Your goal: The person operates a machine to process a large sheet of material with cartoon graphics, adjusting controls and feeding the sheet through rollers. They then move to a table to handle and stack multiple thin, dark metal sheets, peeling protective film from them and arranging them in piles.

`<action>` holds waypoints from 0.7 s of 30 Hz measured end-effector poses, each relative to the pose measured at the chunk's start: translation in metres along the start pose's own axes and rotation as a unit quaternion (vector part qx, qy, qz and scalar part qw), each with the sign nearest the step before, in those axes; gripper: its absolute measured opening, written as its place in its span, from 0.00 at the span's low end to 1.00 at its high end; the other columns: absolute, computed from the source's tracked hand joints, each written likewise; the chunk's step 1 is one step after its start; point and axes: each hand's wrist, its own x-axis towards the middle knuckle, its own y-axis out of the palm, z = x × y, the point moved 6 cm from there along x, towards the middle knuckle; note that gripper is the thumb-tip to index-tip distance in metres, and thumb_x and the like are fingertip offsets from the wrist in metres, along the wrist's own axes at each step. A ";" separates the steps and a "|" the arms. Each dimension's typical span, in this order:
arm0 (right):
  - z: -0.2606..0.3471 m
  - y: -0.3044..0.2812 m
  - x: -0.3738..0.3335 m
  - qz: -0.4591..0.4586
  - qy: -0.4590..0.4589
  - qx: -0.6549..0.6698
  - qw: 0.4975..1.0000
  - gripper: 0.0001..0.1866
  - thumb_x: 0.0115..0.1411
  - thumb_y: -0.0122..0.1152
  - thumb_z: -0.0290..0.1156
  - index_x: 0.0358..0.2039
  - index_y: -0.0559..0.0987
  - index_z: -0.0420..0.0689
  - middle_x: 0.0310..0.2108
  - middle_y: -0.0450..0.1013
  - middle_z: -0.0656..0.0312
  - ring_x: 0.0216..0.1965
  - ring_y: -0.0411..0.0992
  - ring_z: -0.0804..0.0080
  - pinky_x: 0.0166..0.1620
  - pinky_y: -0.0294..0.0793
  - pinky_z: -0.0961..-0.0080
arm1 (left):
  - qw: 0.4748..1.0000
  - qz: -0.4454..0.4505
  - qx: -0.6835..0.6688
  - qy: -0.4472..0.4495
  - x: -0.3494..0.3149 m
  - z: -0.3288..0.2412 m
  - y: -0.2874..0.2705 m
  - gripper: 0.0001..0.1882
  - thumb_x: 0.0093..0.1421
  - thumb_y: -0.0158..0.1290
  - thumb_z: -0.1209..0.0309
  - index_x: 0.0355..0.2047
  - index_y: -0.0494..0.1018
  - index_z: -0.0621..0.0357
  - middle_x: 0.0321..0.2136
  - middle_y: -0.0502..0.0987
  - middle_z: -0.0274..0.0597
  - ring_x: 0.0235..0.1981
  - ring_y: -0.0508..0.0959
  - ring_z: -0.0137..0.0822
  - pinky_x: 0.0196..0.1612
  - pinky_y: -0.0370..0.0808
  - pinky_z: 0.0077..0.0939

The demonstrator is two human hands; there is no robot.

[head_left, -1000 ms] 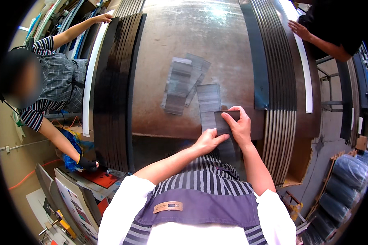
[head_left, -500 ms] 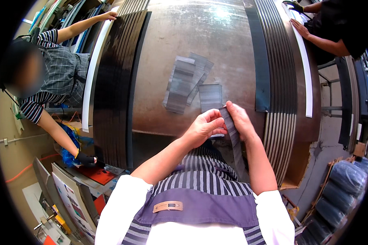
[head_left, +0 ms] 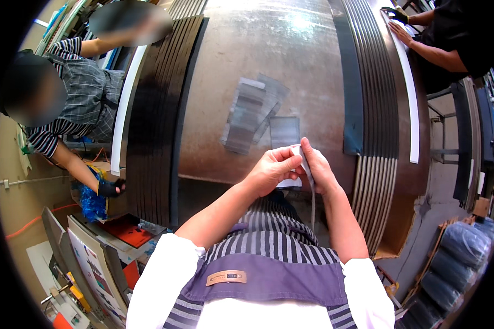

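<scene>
A thin grey strip (head_left: 311, 189) hangs edge-on between my hands over the table's near edge, its lower end dangling toward my apron. My left hand (head_left: 274, 171) is closed, thumb and fingers pinching the strip near its top, where a pale whitish surface shows. My right hand (head_left: 320, 169) closes on the strip's other side, thumb uppermost; its fingertips are partly hidden. Just beyond my hands lies a grey striped sheet piece (head_left: 284, 130) on the metal table (head_left: 230, 33). Farther left, a loose overlapping stack of similar grey pieces (head_left: 246, 115) lies fanned out.
Long dark slats (head_left: 155, 120) line the table's left side. Ribbed dark strips (head_left: 377, 98) and a flat dark panel (head_left: 352, 82) run along the right. White strips border both sides. One co-worker (head_left: 88, 93) stands left, another (head_left: 450, 44) right. Wrapped rolls (head_left: 461, 247) sit lower right.
The strip has turned from its broad dark face to edge-on, with a pale surface showing at its top. The left co-worker's gloved hand has moved up and back from the slats' near end.
</scene>
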 end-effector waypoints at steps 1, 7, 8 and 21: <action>-0.001 -0.002 -0.001 -0.006 0.023 -0.022 0.999 0.29 0.60 0.47 0.62 0.31 0.75 0.44 0.20 0.71 0.65 0.17 0.66 0.80 0.19 0.62 0.85 | 0.999 -0.011 0.029 0.012 -0.003 -0.006 0.006 0.08 0.59 0.56 0.69 0.37 0.75 0.59 0.27 0.76 0.32 0.29 0.73 0.24 0.33 0.70 0.19; -0.028 -0.014 0.000 -0.142 0.074 0.084 0.984 0.31 0.56 0.53 0.63 0.35 0.77 0.42 0.23 0.72 0.64 0.23 0.71 0.76 0.26 0.70 0.76 | 0.685 -0.141 0.616 0.362 -0.004 -0.025 0.015 0.09 0.46 0.57 0.76 0.28 0.70 0.63 0.29 0.74 0.49 0.34 0.73 0.50 0.37 0.73 0.38; -0.024 -0.015 0.002 -0.172 0.063 0.114 0.976 0.30 0.57 0.53 0.61 0.35 0.77 0.41 0.24 0.72 0.64 0.24 0.71 0.75 0.28 0.71 0.74 | 0.688 -0.155 0.616 0.350 0.005 -0.015 0.009 0.09 0.50 0.57 0.74 0.30 0.69 0.63 0.29 0.73 0.46 0.32 0.74 0.41 0.36 0.73 0.34; -0.026 -0.037 0.025 -0.216 -0.075 0.138 0.964 0.25 0.61 0.53 0.55 0.25 0.77 0.43 0.19 0.71 0.66 0.18 0.68 0.77 0.22 0.67 0.79 | 0.893 -0.089 0.391 0.205 -0.015 0.006 -0.002 0.08 0.58 0.53 0.71 0.34 0.72 0.65 0.21 0.72 0.47 0.26 0.71 0.25 0.33 0.70 0.26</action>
